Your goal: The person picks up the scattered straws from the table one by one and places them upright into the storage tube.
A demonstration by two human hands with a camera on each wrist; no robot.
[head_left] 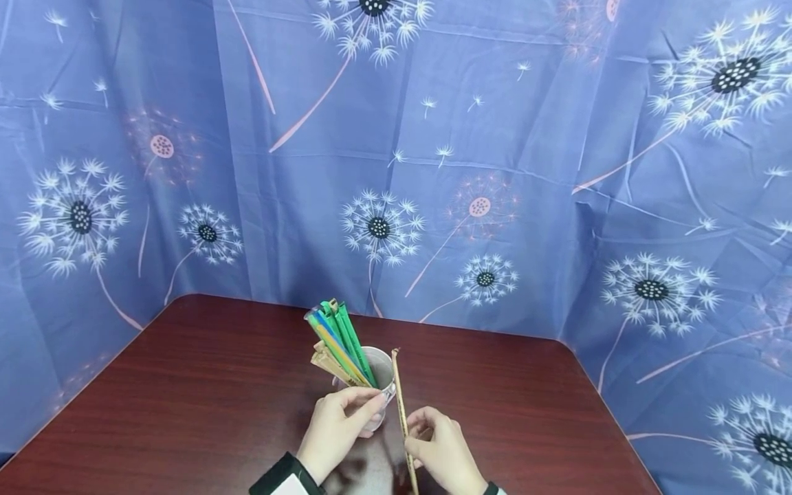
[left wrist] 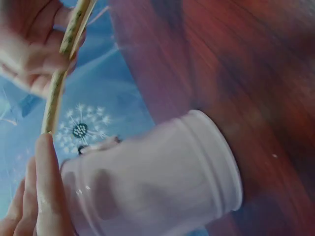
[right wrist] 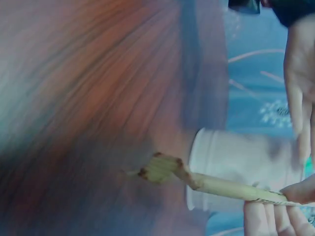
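A white cup [head_left: 379, 363] stands upright on the table and holds a bundle of thin wrapped sticks, some green [head_left: 348, 337], some tan [head_left: 331, 359], leaning left. My left hand [head_left: 337, 423] grips the cup near its rim, thumb and forefinger close together there. My right hand [head_left: 442, 443] pinches a long, thin stick in a tan wrapper [head_left: 399, 399], nearly upright just right of the cup. The right wrist view shows the lower end of this wrapped stick [right wrist: 221, 187] flattened and bent. Dark print runs along the wrapper. What is inside it cannot be seen.
The dark red-brown wooden table [head_left: 204, 385] extends on both sides of the cup. Behind and beside it hangs a blue cloth [head_left: 297, 206] with a dandelion pattern, meeting the table's back edge.
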